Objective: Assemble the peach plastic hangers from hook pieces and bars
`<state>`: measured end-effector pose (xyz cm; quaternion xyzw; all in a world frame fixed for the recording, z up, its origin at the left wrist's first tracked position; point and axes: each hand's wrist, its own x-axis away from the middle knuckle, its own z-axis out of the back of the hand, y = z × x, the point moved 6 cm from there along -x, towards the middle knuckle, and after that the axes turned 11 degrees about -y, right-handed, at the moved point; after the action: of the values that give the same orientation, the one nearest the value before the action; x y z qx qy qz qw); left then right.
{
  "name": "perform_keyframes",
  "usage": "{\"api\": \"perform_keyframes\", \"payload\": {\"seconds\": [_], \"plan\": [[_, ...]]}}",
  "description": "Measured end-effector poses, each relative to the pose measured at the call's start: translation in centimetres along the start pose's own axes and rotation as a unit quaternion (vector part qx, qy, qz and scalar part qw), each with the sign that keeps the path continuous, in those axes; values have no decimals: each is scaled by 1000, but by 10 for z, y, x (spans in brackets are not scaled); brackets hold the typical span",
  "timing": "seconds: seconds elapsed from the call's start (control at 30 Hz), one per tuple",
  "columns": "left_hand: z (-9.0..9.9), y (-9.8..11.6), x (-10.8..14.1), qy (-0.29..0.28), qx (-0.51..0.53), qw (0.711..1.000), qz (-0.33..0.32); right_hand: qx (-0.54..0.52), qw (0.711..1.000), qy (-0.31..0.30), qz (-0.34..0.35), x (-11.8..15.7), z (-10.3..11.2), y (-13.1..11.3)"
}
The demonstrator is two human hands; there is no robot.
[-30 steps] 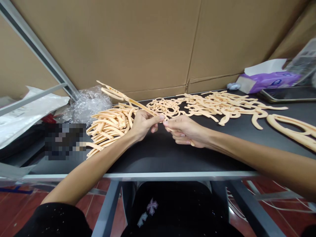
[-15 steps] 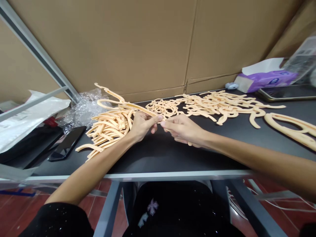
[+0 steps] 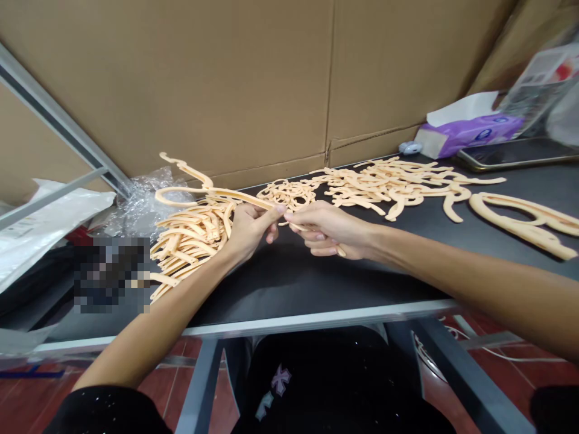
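My left hand (image 3: 253, 228) is closed around one end of a beige plastic hanger (image 3: 226, 191), whose curved loop and hook stretch away to the upper left. My right hand (image 3: 328, 226) meets it at the fingertips. Its fingers are wrapped round a slim beige plastic piece (image 3: 341, 250), and the tip of that piece sticks out below the palm. Where the two parts meet, my fingers cover the joint. Beside my left hand lies a heap of curved beige strips (image 3: 190, 241). Behind the hands is a pile of small beige hooks (image 3: 289, 194).
Wavy beige pieces (image 3: 389, 184) are heaped at the back right. A larger beige hanger frame (image 3: 520, 223) lies at the right. A purple tissue pack (image 3: 474, 132) and a phone (image 3: 520, 154) stand behind it. Clear plastic wrap (image 3: 140, 208) is at the left, against a cardboard wall (image 3: 217, 78).
The view has shifted slightly. My right hand has turned a little, so more of the slim piece's tip shows below it. Both hands keep their hold at the joint.
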<state>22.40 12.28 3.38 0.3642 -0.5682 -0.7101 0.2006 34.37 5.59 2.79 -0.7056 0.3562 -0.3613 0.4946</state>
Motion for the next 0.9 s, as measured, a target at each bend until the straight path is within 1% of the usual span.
{"api": "perform_keyframes", "payload": {"seconds": [0.1, 0.2, 0.23, 0.27, 0.3, 0.33, 0.37, 0.4, 0.43, 0.47, 0.5, 0.53, 0.57, 0.6, 0.63, 0.7, 0.73, 0.8, 0.9], "plan": [[4, -2, -2, 2, -25, 999, 45, -21, 1000, -17, -12, -1, 5, -3], [7, 5, 2, -4, -127, 988, 91, -25, 999, -12, -22, -1, 14, -4], [6, 11, 4, -11, -181, 979, 93, -26, 999, -7, -29, -1, 18, -4], [4, 18, 7, -19, -241, 967, 81, -25, 999, -4, -36, -1, 20, -4], [1, 29, 10, -27, -301, 952, 49, -24, 999, -2, -43, -1, 22, -3], [-4, 41, 13, -28, -363, 932, -5, -21, 998, -3, -51, -2, 24, -2], [-10, 54, 16, -30, -430, 900, -71, -18, 998, -6, -58, -2, 24, -1], [-18, 65, 20, -42, -494, 858, -134, -14, 998, -11, -63, -2, 24, 0], [-25, 73, 22, -56, -548, 814, -185, -10, 998, -18, -67, -3, 23, 2], [-31, 78, 23, -72, -592, 773, -217, -7, 997, -24, -71, -4, 22, 3], [-34, 80, 21, -90, -628, 738, -229, -5, 997, -30, -74, -4, 20, 4], [-34, 81, 17, -109, -655, 713, -224, -5, 996, -37, -75, -5, 19, 6], [-33, 79, 12, -131, -677, 694, -205, -6, 996, -42, -76, -5, 19, 6], [-30, 76, 7, -157, -693, 682, -175, -7, 996, -48, -75, -5, 18, 7], [-26, 73, 1, -183, -700, 676, -141, -9, 996, -55, -73, -5, 18, 7], [-18, 68, -6, -234, -690, 680, -84, -11, 995, -74, -67, -5, 17, 6], [-16, 67, -7, -255, -679, 685, -68, -11, 994, -87, -65, -5, 17, 6], [-14, 68, -8, -290, -660, 691, -56, -10, 991, -118, -64, -4, 16, 6], [-17, 72, -6, -330, -641, 693, -27, -11, 982, -172, -70, -3, 12, 8]]}}
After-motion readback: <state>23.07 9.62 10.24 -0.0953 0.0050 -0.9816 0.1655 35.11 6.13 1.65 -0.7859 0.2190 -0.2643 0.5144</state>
